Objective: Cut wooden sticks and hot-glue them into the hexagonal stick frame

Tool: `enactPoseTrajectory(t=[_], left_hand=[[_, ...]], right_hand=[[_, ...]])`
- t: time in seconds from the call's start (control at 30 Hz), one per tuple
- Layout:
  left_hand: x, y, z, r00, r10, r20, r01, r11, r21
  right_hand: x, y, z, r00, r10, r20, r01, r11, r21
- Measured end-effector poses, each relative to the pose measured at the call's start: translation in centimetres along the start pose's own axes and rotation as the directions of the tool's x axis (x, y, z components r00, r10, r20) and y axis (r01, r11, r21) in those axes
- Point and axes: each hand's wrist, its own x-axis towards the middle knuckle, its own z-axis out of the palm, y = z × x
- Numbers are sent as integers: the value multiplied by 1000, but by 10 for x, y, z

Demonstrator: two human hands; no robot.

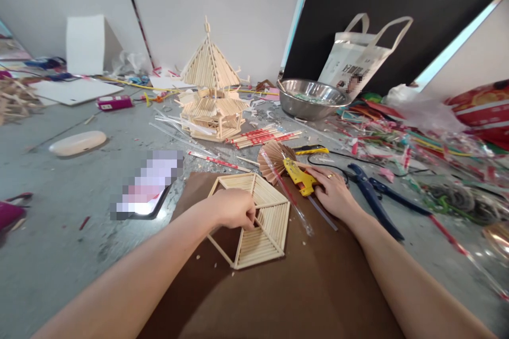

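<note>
A six-sided frame of pale wooden sticks (274, 217) lies on a brown board (278, 296); some of its triangles are filled with rows of sticks, others are open. My left hand (234, 206) is over its middle, fingers pinched at the hub where the spokes meet. Whatever sits between those fingertips is hidden. Around the body of a yellow hot glue gun (300, 177) my right hand (332, 188) is closed, the gun lying on its side with a clear glue stick (324, 214) at its rear. A red-and-clear plastic sleeve (288, 196) lies between gun and frame.
Behind the board stands a stick pagoda (212, 85) beside bundled sticks (264, 136). A steel bowl (312, 100), yellow box cutter (312, 150), blue-handled pliers (374, 196) and a folded paper fan (274, 159) lie rightward. A phone (149, 185) and white case (78, 143) are left.
</note>
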Motion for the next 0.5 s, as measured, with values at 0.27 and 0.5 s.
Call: enactPoseTrajectory(t=[0.27,0.5], left_hand=[[1,2,2,1000,-17,-14,17,1000,16],[1,2,3,999,-29,-26,30,999,38]], right_hand=[[0,0,-1,1000,3,16,-3,1000,-5],[0,-1,-1,1000,-2,-10,2,1000,-5]])
